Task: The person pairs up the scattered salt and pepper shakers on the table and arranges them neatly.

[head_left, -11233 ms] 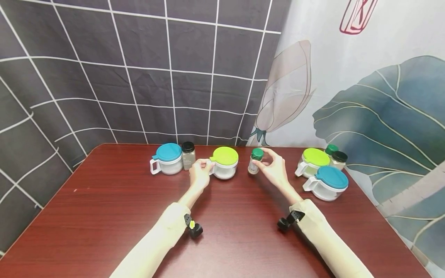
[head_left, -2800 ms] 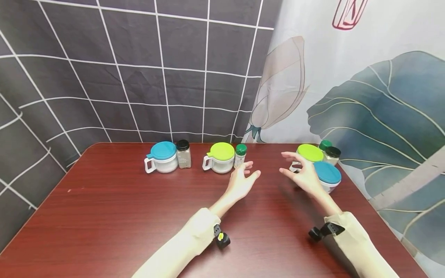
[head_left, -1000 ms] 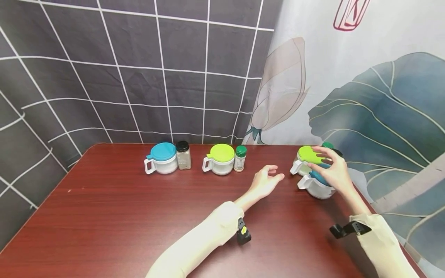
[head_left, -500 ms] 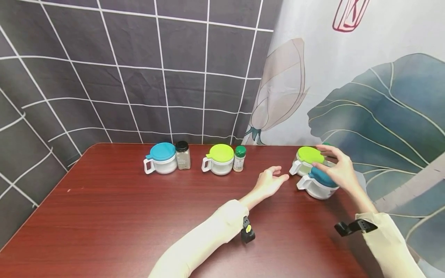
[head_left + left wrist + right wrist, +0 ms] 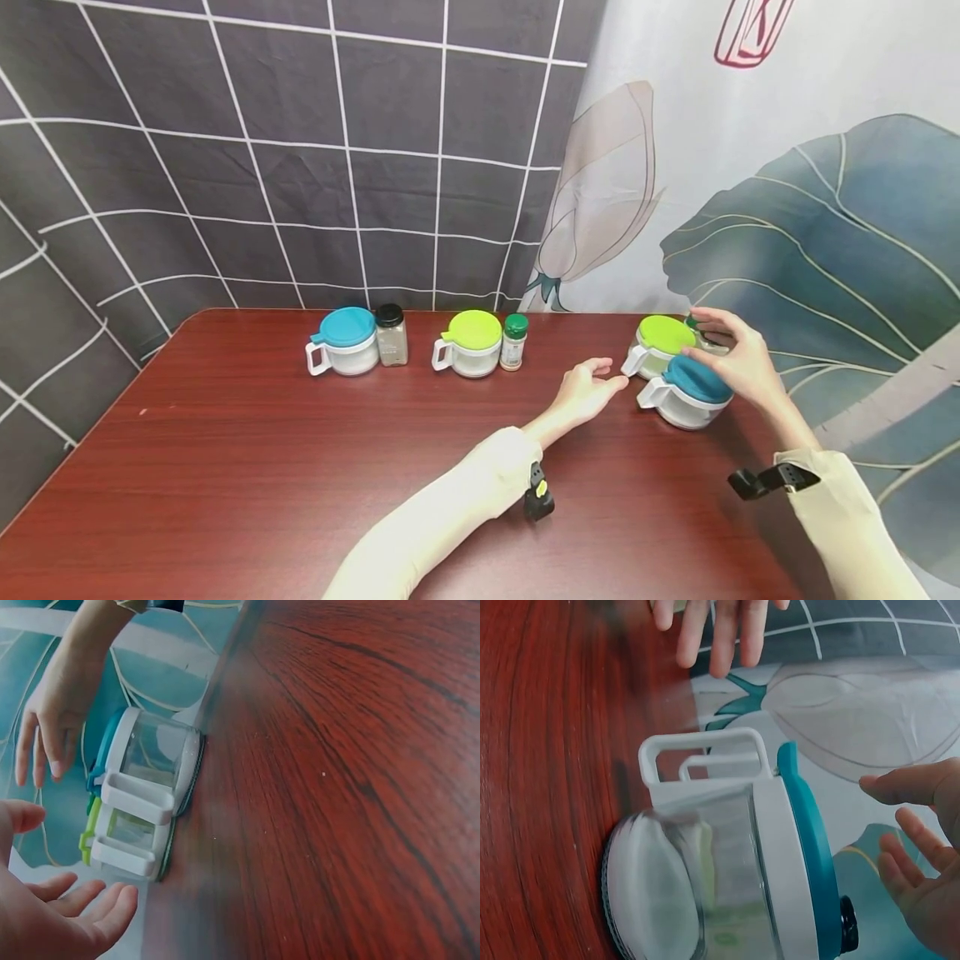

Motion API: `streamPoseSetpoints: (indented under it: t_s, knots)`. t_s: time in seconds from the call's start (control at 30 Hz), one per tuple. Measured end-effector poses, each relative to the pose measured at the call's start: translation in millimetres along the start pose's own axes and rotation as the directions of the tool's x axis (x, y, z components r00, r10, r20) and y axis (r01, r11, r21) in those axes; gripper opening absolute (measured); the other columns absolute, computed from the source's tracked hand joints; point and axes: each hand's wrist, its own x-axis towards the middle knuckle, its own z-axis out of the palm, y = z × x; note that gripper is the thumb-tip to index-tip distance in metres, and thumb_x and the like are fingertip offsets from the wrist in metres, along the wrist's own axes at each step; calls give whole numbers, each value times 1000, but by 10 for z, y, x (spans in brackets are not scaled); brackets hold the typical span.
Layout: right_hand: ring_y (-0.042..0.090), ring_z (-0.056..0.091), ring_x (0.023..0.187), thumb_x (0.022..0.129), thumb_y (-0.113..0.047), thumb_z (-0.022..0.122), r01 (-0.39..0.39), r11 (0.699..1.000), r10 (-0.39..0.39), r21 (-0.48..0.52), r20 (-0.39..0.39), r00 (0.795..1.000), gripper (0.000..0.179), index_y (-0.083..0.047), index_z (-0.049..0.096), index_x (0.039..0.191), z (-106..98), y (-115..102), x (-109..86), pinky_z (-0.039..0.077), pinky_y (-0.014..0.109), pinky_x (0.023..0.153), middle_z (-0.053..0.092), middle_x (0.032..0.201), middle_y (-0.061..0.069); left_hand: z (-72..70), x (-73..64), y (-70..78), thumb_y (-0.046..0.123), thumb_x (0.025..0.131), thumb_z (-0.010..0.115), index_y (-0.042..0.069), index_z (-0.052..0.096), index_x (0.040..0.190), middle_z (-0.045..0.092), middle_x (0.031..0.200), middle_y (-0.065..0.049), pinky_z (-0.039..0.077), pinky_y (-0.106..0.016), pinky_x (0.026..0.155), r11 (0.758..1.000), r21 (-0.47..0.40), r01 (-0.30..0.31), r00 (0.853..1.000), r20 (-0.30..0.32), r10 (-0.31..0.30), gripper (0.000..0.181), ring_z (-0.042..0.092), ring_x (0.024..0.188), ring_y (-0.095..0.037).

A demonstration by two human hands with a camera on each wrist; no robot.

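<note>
At the table's right side, my right hand [image 5: 750, 367] hangs over the blue-lidded seasoning jar [image 5: 697, 382], thumb and fingers spread apart. Behind that jar, a green-capped shaker [image 5: 691, 322] and a clear bottle are partly hidden by the hand; a black cap [image 5: 847, 926] peeks past the blue lid in the right wrist view. My left hand [image 5: 581, 395] hovers palm inward, holding nothing, left of the lime-lidded seasoning jar [image 5: 666, 335]. Both jars' white handles [image 5: 139, 796] point toward the left hand. The right wrist view shows the right fingers [image 5: 911, 851] loosely bent around nothing.
Along the back edge stand another blue-lidded jar [image 5: 347, 340], a black-capped bottle [image 5: 392, 335], a lime-lidded jar [image 5: 472, 343] and a green-capped shaker [image 5: 513, 343]. A tile-patterned curtain [image 5: 292, 167] rises behind the reddish-brown table [image 5: 262, 475].
The left hand has let go of the middle lime-lidded jar, the right hand of the green-capped shaker, now beside that jar. Both hands moved right; lately the right shifted slightly further right.
</note>
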Motion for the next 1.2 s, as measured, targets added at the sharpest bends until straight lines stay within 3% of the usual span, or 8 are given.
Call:
streamPoseSetpoints:
  t_s: [0.37, 0.57, 0.7, 0.77, 0.93, 1.03, 1.13, 1.2]
  knots:
    - [-15, 48, 98, 72, 4, 79, -24, 999, 24, -28, -8, 1000, 60, 3, 55, 127, -63, 88, 25, 39, -1, 83, 52, 106, -30, 82, 59, -4, 24, 86, 69, 7, 62, 126, 68, 122, -6, 51, -18, 84, 1000, -9, 11, 1000, 2, -11, 44, 68, 104, -18]
    - [-14, 44, 98, 77, -10, 79, -125, 988, 125, -85, -6, 992, 60, -6, 54, 131, -116, 104, 7, 35, -1, 82, 59, 119, 13, 139, 55, 27, 25, 85, 71, 8, 62, 126, 67, 123, -5, 50, -18, 85, 997, -69, 26, 999, 21, -25, 46, 67, 107, -16]
    - [-14, 41, 99, 81, -16, 77, -158, 981, 158, -113, -9, 987, 60, -8, 52, 135, -157, 160, -28, 35, 2, 82, 55, 126, 25, 183, 38, 78, 27, 84, 72, 10, 62, 127, 68, 123, -3, 49, -15, 83, 996, -78, 36, 999, 41, -33, 47, 67, 104, -12]
    - [-14, 41, 100, 81, -20, 77, -157, 981, 156, -115, -18, 988, 61, -12, 52, 136, -158, 293, -25, 35, 2, 82, 55, 126, 23, 197, 35, 93, 27, 84, 72, 10, 62, 127, 67, 124, -3, 50, -15, 82, 996, -74, 40, 998, 50, -37, 47, 68, 104, -13]
    - [-7, 48, 107, 78, -36, 79, -163, 973, 154, -163, -68, 986, 65, -33, 51, 137, -117, 967, 30, 40, 9, 88, 58, 131, 7, 217, 44, 87, 25, 84, 72, 11, 62, 127, 67, 124, -3, 50, -16, 83, 998, -49, 41, 998, 44, -39, 46, 67, 108, -19]
    - [9, 52, 117, 77, -42, 78, -207, 959, 191, -194, -96, 977, 68, -41, 48, 137, -107, 1304, 45, 45, 28, 101, 57, 135, 3, 235, 43, 68, 25, 84, 72, 11, 63, 126, 67, 124, -1, 50, -16, 83, 997, -67, 47, 998, 38, -45, 45, 66, 108, -19]
    - [27, 49, 125, 78, -44, 77, -247, 952, 231, -182, -107, 967, 69, -42, 45, 139, -121, 1495, 43, 41, 51, 105, 54, 139, 7, 261, 35, 49, 25, 86, 71, 10, 63, 126, 67, 124, 0, 50, -15, 83, 995, -86, 45, 998, 49, -41, 44, 66, 109, -19]
    - [31, 47, 127, 78, -46, 76, -270, 946, 254, -180, -107, 961, 70, -43, 43, 140, -128, 1531, 32, 39, 55, 105, 52, 141, 9, 274, 27, 42, 25, 87, 70, 10, 62, 126, 66, 125, 0, 50, -15, 84, 996, -85, 36, 998, 61, -31, 43, 65, 111, -19]
